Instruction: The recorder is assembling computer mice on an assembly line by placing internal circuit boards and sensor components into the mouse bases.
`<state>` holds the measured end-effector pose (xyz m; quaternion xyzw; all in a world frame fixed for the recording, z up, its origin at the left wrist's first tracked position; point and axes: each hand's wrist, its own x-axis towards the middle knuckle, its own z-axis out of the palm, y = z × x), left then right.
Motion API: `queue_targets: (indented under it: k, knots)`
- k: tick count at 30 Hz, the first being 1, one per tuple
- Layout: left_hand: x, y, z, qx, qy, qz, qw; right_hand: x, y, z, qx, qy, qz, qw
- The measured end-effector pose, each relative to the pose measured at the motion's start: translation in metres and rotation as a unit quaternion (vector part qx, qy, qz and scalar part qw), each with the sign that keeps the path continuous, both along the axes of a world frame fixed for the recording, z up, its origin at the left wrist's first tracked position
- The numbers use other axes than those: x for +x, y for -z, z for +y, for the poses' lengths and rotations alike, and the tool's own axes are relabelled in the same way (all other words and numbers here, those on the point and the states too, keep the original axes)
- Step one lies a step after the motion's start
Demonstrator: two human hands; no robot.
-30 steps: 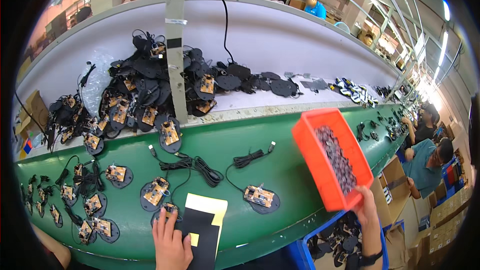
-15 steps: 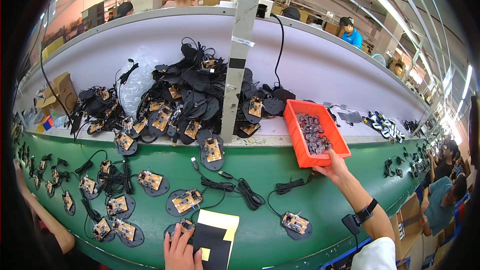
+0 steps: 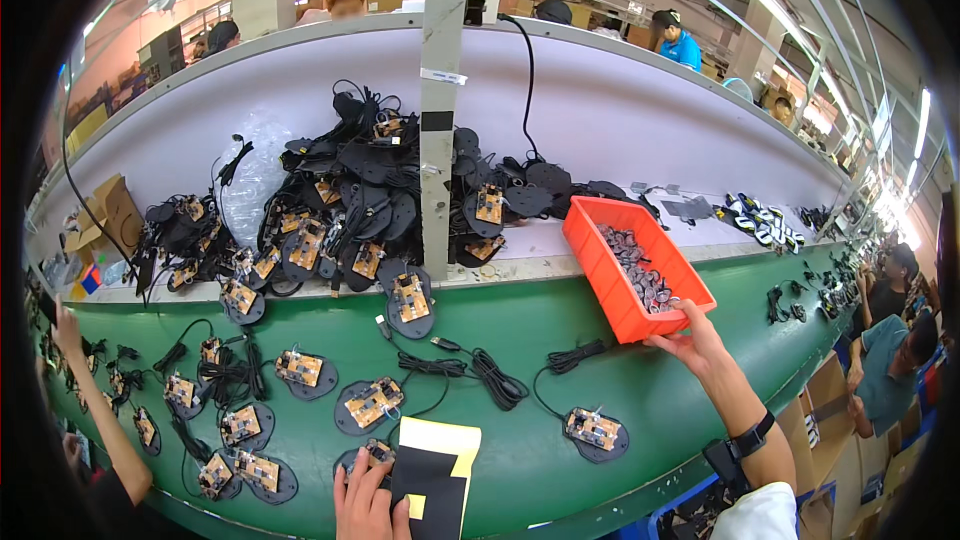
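Observation:
My right hand (image 3: 692,342) grips the near end of a red plastic bin (image 3: 597,275), thumb over the rim and fingers beneath. The bin sits across the shelf's front edge and juts out over the green belt. Many small round dark-and-silver parts (image 3: 640,275) lie inside it. At the bottom, my left hand (image 3: 368,508) rests with fingers extended on a tan circuit board on a black rounded base (image 3: 378,452), partly hidden by those fingers. Beside the thumb lies a black and yellow sheet (image 3: 435,475).
Several similar board units with cables (image 3: 372,403) are spread over the green belt (image 3: 530,470). A large heap of them (image 3: 350,200) fills the shelf left of a grey post (image 3: 437,140). A co-worker's arm (image 3: 110,430) reaches in at left; other people sit at right.
My right hand has shifted the red bin slightly right and nearer. My left hand stays in place. The co-worker's arm at left has reached farther up toward the shelf. The view has turned slightly.

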<state>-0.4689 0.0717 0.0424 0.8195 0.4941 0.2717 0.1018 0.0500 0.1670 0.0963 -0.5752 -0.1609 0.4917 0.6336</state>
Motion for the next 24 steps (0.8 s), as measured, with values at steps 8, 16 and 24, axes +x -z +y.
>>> queue_targets:
  k: [8,16,24]
  knots:
    - [0.012,0.015,-0.018,-0.054,-0.013,-0.027,0.998,-0.005,-0.029,-0.129,0.034,0.052,-0.029,0.998]
    - [-0.024,0.010,-0.029,-0.054,-0.116,0.015,0.992,-0.004,-0.001,-0.251,-0.043,0.076,-0.190,0.978]
    - [-0.052,-0.015,-0.014,-0.081,-0.089,0.027,0.992,-0.085,0.004,-0.237,-0.046,0.014,-0.178,0.983]
